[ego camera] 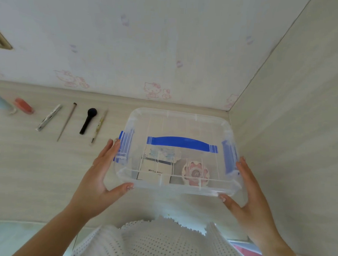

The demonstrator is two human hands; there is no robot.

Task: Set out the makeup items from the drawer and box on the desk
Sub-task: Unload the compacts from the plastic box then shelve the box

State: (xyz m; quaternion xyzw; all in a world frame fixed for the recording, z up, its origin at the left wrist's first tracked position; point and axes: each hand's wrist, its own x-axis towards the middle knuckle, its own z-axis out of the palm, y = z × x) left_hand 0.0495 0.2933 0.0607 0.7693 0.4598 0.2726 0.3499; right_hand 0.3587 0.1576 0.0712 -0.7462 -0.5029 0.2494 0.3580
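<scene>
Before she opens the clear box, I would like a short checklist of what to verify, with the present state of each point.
1. Both hands on the box: left hand and right hand lie at the sides of the clear plastic box: ok.
2. Lid on: ok, with the blue handle lying flat.
3. Blue side latches released: cannot tell.
4. Box resting on the desk: cannot tell.
5. Items inside: a round pink compact and a white carton show through: ok.
6. Row already set out, including the black brush, lies apart from the box: ok.
</scene>
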